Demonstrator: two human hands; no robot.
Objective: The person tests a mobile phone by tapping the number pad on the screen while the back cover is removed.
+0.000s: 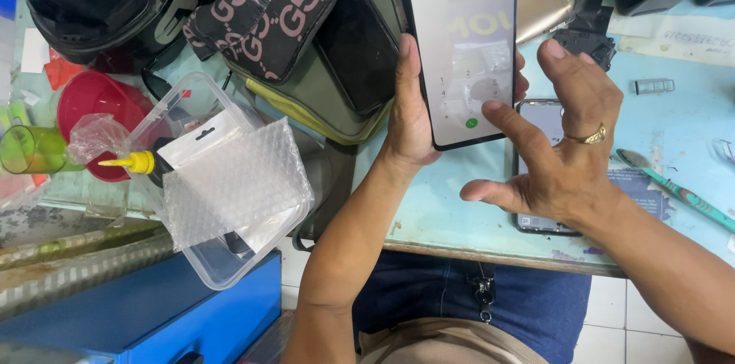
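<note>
Gripping a lit smartphone (462, 46) upright above the counter's (459, 218) near edge, the left hand (409, 115) wraps its side. The right hand (563, 142), fingers spread open, touches the screen with its forefinger over another phone (536, 115) lying flat.

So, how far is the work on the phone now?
Looks done: the phone is in one piece and its screen is lit with a dial pad. In hand: the left hand holds it upright while the right hand presses the screen with a finger. Possibly left: a second phone and a small black part lie loose on the table.
</note>
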